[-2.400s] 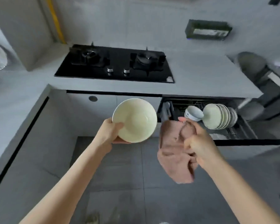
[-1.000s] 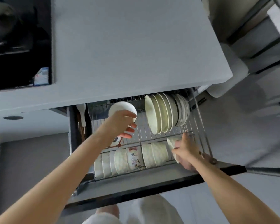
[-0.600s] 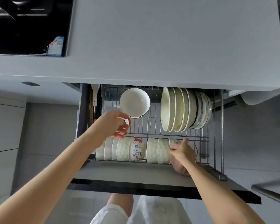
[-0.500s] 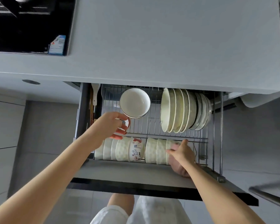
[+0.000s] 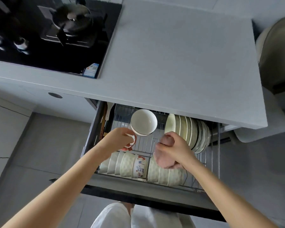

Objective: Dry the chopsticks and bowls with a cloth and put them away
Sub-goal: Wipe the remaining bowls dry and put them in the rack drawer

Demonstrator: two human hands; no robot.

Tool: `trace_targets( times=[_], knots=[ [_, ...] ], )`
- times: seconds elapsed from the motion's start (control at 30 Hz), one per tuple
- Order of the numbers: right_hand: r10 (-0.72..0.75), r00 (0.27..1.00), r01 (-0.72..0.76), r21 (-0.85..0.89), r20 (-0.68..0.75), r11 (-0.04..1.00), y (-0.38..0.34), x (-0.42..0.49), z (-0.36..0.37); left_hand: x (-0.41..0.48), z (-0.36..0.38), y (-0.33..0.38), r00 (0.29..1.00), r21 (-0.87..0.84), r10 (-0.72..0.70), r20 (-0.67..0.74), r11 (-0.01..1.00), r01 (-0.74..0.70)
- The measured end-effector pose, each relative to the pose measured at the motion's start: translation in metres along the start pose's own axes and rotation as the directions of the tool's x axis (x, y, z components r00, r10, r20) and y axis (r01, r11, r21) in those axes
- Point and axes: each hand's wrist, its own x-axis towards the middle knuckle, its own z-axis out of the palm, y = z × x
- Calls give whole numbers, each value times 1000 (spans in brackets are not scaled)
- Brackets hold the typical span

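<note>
View from above into an open kitchen drawer (image 5: pixel 138 197) pulled out beneath a grey countertop (image 5: pixel 179 55). A black hob (image 5: pixel 48 35) fills the upper left of the frame.

At centre left, the left hand (image 5: pixel 118 139) reaches over the drawer's wire rack (image 5: pixel 145 143). Its fingers are curled round a small white-and-red item (image 5: pixel 132 141), which is too hidden to identify. Just right of centre, the right hand (image 5: pixel 176 147) grips a bunched pink cloth (image 5: pixel 163 160), fingers closed on it, above the front row of bowls (image 5: pixel 122 165).

That row lies on its side along the near part of the rack. One of them is a printed bowl (image 5: pixel 139 167) with a cartoon bear. Behind the hands, a white bowl (image 5: pixel 143 121) with a dark rim rests on its side, its opening facing up toward the viewer. To its right, a stack of cream dishes (image 5: pixel 187 130) stands on edge.

In the narrow compartment at the drawer's left edge lie slim dark sticks (image 5: pixel 103 124) that look like chopsticks, beside a white spoon (image 5: pixel 110 110).

The person's white clothing (image 5: pixel 115 216) shows at the bottom centre.
</note>
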Motion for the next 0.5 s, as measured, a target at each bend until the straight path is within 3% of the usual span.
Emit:
trace_targets(
  times=[0.1, 0.2, 0.33, 0.5],
  knots=[
    [-129, 992, 130, 94, -9, 987, -54, -6, 3, -14, -9, -10, 992, 49, 92, 85, 994, -97],
    [-195, 981, 192, 224, -10, 956, -99, -11, 9, -29, -17, -12, 978, 13, 204, 39, 979, -204],
    [-253, 967, 231, 297, 36, 926, -148, -12, 21, -43, -33, -14, 931, -66, 308, -198, 943, -326],
    [-333, 938, 273, 390, 97, 880, -193, -5, 32, -59, -64, -10, 813, -20, 333, -478, 921, -389]
  ],
)
